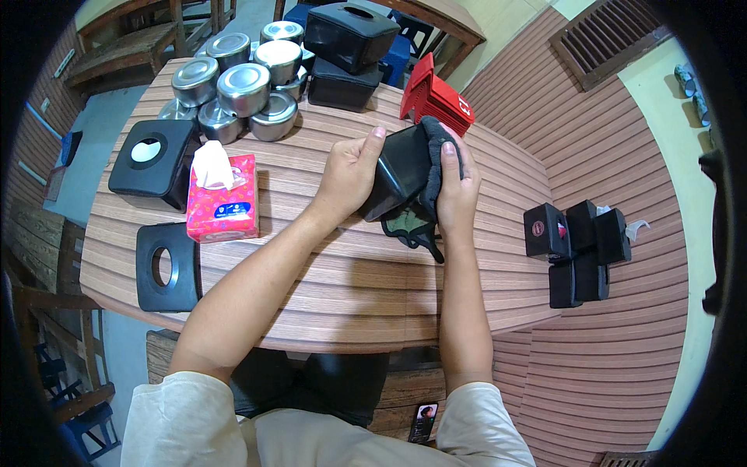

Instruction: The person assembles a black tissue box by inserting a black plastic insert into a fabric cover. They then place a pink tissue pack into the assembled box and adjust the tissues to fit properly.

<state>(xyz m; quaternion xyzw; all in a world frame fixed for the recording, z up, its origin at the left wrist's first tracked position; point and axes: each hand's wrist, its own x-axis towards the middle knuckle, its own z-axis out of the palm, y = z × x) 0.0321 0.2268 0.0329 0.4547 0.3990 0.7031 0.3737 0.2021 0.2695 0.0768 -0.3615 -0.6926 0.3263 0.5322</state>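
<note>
My left hand [350,173] grips a black plastic box [395,170], tilted above the middle of the table. Its shape resembles the black tissue holders nearby. My right hand [459,191] holds a dark grey cloth [433,175] bunched against the box's right end; a green part of the cloth [406,222] hangs below. Some right fingers are hidden behind cloth and box. Left of my left forearm stands a pink tissue pack [223,212] with a white tissue sticking out. Beside it lies a black lid [148,268] with an oval hole.
A black tissue holder [132,173] stands at the left. Several round metal tins [245,87] are stacked at the far left, beside two stacked black tissue holders [350,39]. Red folded number stands [436,97] sit at the far edge. More black holders [576,253] are grouped at the right wall.
</note>
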